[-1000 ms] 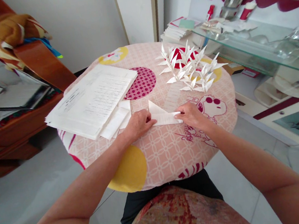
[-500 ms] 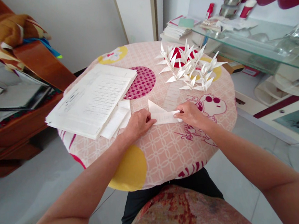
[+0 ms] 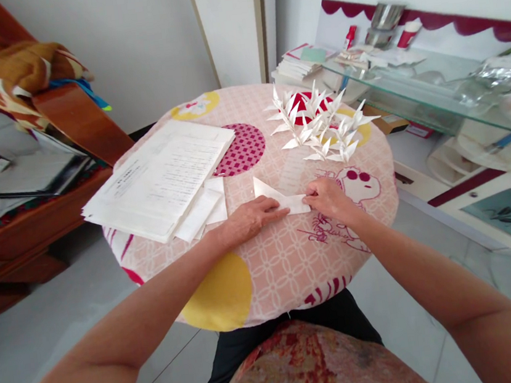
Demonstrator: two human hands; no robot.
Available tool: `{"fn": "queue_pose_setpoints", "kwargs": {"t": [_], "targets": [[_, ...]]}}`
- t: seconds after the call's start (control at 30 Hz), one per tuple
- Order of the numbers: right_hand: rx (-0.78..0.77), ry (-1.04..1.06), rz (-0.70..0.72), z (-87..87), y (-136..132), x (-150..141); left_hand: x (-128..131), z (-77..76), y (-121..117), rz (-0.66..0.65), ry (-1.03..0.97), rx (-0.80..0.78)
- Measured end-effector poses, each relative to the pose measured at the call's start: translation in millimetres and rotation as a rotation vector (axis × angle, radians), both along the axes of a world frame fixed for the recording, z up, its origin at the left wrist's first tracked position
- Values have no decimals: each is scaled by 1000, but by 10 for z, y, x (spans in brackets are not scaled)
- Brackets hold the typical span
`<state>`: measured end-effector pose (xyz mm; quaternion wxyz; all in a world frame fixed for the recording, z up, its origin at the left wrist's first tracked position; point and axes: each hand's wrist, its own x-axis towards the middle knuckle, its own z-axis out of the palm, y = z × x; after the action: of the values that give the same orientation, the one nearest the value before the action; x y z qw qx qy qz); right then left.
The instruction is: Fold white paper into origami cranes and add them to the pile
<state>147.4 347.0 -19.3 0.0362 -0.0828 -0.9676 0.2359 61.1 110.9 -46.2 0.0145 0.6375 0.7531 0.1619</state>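
Observation:
A partly folded sheet of white paper (image 3: 297, 204) lies on the round table, with a pointed flap standing out at its upper left. My left hand (image 3: 252, 220) rests on the paper's left part, fingers stretched out to the right along it. At the paper's right end, my right hand (image 3: 326, 196) pinches the corner between thumb and fingers. Beyond the hands, several folded paper cranes (image 3: 316, 122) stand in a cluster. To the left, smaller cut pieces of paper (image 3: 199, 211) lie partly under a stack of printed sheets (image 3: 161, 178).
A pink patterned cloth (image 3: 274, 264) covers the table. On the right stands a glass-topped cabinet (image 3: 410, 82) with cups, papers and plastic bags. A wooden chair (image 3: 74, 123) draped with cloth is at the left, near a cluttered wooden surface.
My left hand has slid right along the folded paper, its fingers now flat across it. My right hand keeps its pinch at the right end. The view has tilted slightly.

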Motion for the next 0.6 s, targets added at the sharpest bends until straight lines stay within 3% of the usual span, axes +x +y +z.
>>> {"fn": "queue_pose_setpoints", "kwargs": {"t": [0.13, 0.23, 0.3, 0.47, 0.6], "targets": [[58, 85, -98, 127, -101, 62, 3, 19, 26, -16, 90, -70], [-93, 47, 74, 187, -244, 64, 1, 10, 38, -16, 100, -70], [-139, -57, 124, 182, -312, 46, -8, 1, 34, -7, 81, -67], [-198, -173, 85, 104, -333, 8, -18, 20, -34, -15, 31, -65], [-113, -160, 89, 55, -351, -23, 2, 34, -72, -30, 34, -55]]}}
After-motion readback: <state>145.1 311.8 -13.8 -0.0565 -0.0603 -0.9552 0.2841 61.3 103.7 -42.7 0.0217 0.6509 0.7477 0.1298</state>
